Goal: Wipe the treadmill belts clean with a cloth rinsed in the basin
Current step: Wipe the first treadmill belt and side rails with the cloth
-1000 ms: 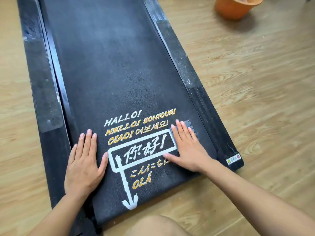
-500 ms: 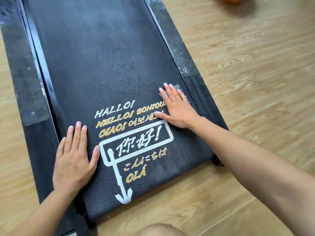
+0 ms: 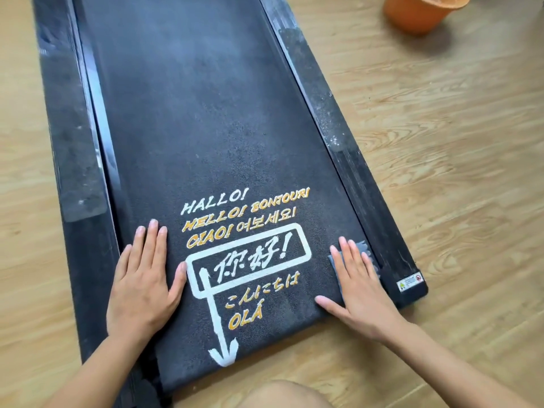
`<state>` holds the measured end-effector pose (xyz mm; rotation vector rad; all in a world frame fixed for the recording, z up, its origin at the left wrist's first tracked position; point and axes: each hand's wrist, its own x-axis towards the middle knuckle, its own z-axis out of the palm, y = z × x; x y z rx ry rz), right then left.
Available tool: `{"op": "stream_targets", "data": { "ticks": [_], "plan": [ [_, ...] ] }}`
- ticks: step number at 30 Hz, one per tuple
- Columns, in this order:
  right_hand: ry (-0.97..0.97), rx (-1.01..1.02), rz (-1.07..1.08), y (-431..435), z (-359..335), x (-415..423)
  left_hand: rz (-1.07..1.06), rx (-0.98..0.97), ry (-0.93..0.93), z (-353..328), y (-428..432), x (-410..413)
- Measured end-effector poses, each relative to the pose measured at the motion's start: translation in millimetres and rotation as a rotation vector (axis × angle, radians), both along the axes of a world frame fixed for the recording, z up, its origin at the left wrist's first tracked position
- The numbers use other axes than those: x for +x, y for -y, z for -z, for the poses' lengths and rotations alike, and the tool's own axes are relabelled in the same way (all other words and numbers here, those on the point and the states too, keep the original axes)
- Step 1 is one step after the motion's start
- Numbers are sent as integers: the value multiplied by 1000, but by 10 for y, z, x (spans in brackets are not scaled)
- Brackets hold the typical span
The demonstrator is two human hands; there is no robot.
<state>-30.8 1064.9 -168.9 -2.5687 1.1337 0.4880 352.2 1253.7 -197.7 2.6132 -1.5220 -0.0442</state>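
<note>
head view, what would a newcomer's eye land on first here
The white and gold greeting lettering printed on the black treadmill belt, near its close end. Flanking it, the left hand lies flat on the belt and the right hand presses a grey-blue cloth. An orange plastic basin stands top right.

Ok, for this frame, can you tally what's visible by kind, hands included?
treadmill: 1
cloth: 1
orange basin: 1
hands: 2, left hand and right hand
Total: 5
</note>
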Motion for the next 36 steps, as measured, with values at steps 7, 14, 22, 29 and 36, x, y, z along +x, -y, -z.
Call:
{"op": "stream_targets", "data": {
  "ticks": [7,14,22,29,36],
  "plan": [
    [117,-118,-39,1299,98,1265,7,6,1,19,-9,-9],
    [155,-107,-6,1075,37,1147,3,-8,-14,15,-21,11],
    [193,-91,-83,-1014,178,331,1,-19,-24,8,-14,5],
    [243,-21,-305,-1338,193,1851,32,-97,-9,54,-32,61],
    [294,-44,-114,-20,177,2433,-25,-119,23,57,-39,57]
  ]
}}
